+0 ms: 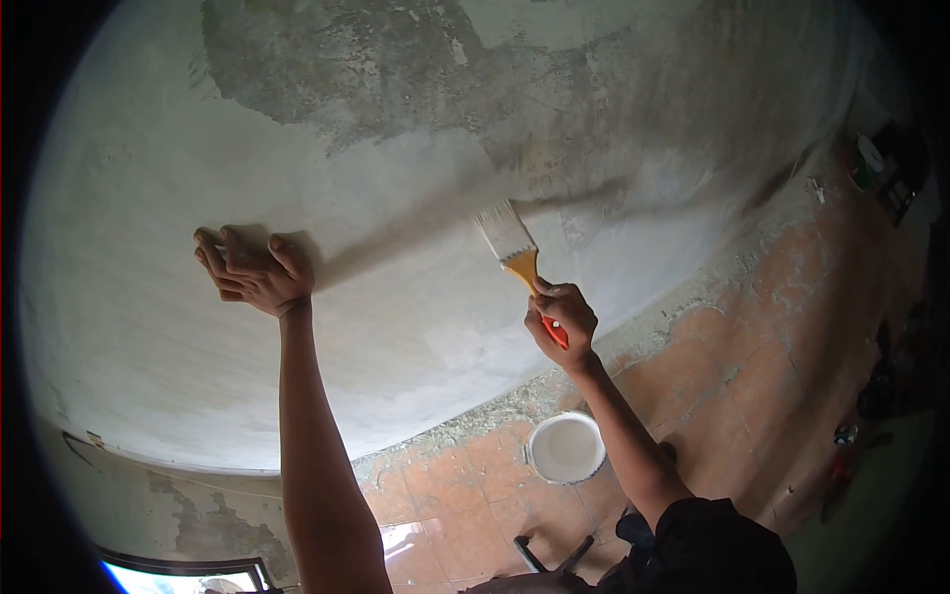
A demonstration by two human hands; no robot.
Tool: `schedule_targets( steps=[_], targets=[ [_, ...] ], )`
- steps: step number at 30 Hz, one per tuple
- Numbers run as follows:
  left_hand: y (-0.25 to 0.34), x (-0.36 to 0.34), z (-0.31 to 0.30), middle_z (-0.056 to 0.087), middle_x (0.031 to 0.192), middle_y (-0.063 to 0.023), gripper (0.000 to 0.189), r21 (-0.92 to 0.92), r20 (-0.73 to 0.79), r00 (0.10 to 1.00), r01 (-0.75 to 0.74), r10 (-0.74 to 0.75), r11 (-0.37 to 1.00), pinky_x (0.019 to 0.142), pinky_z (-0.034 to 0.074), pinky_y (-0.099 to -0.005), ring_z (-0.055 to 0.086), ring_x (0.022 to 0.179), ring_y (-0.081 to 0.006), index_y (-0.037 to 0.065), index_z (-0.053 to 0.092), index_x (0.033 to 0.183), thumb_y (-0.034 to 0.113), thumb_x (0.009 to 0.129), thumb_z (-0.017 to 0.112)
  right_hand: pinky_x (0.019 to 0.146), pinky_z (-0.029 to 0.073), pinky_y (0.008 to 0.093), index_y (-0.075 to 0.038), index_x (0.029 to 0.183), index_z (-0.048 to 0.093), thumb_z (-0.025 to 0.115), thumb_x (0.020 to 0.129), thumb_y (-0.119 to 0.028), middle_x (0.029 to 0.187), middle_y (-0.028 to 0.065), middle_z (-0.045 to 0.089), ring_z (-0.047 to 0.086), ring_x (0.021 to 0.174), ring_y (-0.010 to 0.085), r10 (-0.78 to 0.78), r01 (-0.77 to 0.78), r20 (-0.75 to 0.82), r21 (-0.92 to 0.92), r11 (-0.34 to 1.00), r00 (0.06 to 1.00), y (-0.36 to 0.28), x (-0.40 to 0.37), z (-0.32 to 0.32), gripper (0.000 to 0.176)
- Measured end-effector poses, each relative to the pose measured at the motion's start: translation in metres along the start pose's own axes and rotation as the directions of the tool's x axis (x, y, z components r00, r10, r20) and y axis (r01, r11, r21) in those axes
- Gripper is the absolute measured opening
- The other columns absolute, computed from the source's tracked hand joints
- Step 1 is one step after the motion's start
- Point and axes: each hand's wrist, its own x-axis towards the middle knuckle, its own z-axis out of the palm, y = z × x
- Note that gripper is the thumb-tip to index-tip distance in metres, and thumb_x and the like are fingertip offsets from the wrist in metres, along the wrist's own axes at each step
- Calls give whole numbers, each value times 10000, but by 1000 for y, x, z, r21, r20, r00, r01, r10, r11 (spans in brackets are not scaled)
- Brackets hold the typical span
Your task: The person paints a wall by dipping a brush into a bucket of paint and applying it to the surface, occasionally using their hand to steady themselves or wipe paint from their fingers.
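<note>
My right hand (564, 325) grips a paintbrush (521, 261) by its orange and red handle, with the wide, whitish bristles pointing up and left at the wall. My left hand (253, 270) rests against the wall (396, 297), fingers apart and slightly bent, with nothing visible in it. Pale coating covers much of the wall, while a rough, darker grey patch shows at the top. Whether the bristles touch the surface cannot be told. A white bucket (566, 447) stands on the floor below my right hand.
Orange floor tiles (455, 485) run along the wall's base, where crumbly debris (515, 401) lies. Dark legs of an object (554, 554) stand near my body. Assorted dark items (881, 381) sit at the far right. A bright framed opening (188, 574) shows at the lower left.
</note>
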Motion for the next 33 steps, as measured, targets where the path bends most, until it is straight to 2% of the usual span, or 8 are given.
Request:
schedule_targets(
  steps=[7,11,13,16,23,27,29,33],
  targets=[
    [-1,-1,4,219,1417,-161,644,1,-8,1000,26,-26,1000,955,238,-544,211,1316,-353,62,244,1309,546,885,261,698,532,293,-21,754,535,679,648,100,817,129,613,641,871,253,150,-150,34,-8,989,988,-11,-20,-22,216],
    [-1,-2,1,194,1422,-147,653,25,22,999,38,-39,999,946,249,-549,203,1323,-349,75,238,1319,560,883,258,690,535,300,-28,782,560,688,650,97,902,144,634,640,873,251,51,-51,-102,11,999,993,-27,29,-21,223],
    [-3,-3,4,199,1420,-146,660,13,19,999,32,-32,999,944,248,-546,201,1325,-344,82,236,1324,571,881,257,670,536,292,-37,793,568,690,653,96,900,139,629,642,885,256,-75,76,-166,-2,997,983,-28,57,-13,228],
    [-2,-2,3,208,1416,-138,693,19,15,999,47,-47,999,944,244,-540,214,1318,-346,67,219,1338,587,880,239,663,533,281,-39,786,558,687,656,96,899,132,622,643,888,247,-57,69,-171,64,996,984,-15,69,3,228],
    [-2,-2,4,204,1425,-147,761,64,23,999,47,-49,997,966,231,-533,221,1314,-353,30,100,1371,596,877,221,747,553,310,-12,746,529,674,643,129,751,77,599,631,825,231,31,-19,-132,86,996,991,6,24,7,227],
    [-8,-3,8,162,1452,-152,848,34,38,996,82,-84,996,978,212,-508,188,1321,-319,49,32,1399,654,839,234,726,549,301,-13,746,527,672,639,130,759,77,604,633,824,234,65,-54,-132,84,995,989,17,2,1,230],
    [-11,-5,9,158,1452,-162,845,28,48,996,79,-80,997,972,217,-509,190,1316,-324,49,44,1387,659,837,240,708,535,297,-26,763,513,680,648,101,787,79,576,632,893,242,82,-77,-75,68,995,994,20,-7,-5,239],
    [-11,-4,9,156,1449,-174,826,43,53,996,75,-77,996,966,219,-507,195,1309,-328,51,69,1367,658,836,248,710,523,302,-26,774,511,677,648,101,794,86,573,628,901,250,134,-131,-44,55,990,990,26,-27,-19,244]
  ],
)
